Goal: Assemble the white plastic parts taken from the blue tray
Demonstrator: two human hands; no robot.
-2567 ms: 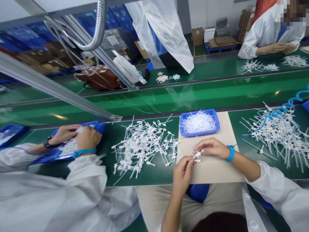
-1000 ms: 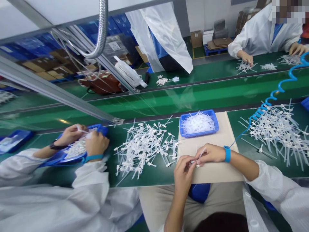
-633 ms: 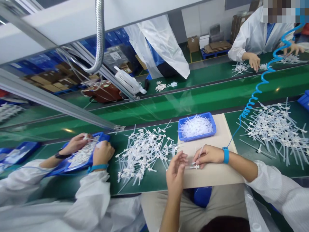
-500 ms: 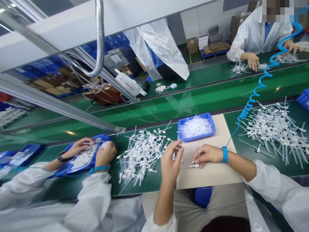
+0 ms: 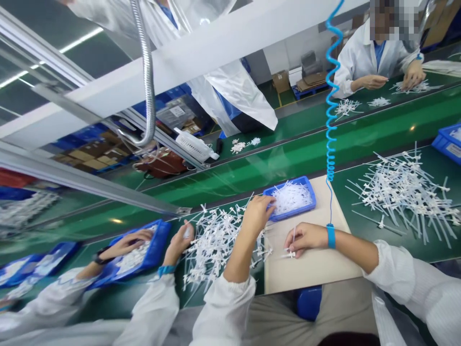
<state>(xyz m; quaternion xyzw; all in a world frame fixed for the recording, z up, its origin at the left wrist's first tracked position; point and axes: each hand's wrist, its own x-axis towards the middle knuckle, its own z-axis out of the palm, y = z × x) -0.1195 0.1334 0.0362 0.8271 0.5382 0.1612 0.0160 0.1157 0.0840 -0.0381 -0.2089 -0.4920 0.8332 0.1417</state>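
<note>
Left hand at the tray, right hand holding a tube

The left hand (image 5: 257, 211) has left the right hand's side, crossing from the board (image 5: 309, 271) at lower centre to the tray (image 5: 297, 210) just right of the frame's middle. The right hand (image 5: 306, 237) has stayed over the board. I judge that handling has split: one hand is at the supply of loose tubes (image 5: 293, 194), the other minds the work.

The left hand reaches up and over, its wrist above the left pile (image 5: 212, 240), its fingers bent at the tray's left end; whether they pinch anything I cannot tell. The right hand lies low, thumb and fingers drawn close on a tube (image 5: 294, 233) that stands up from them. A white connector (image 5: 292, 254) is just below its fingertips; held or resting on the board, I cannot tell.
</note>
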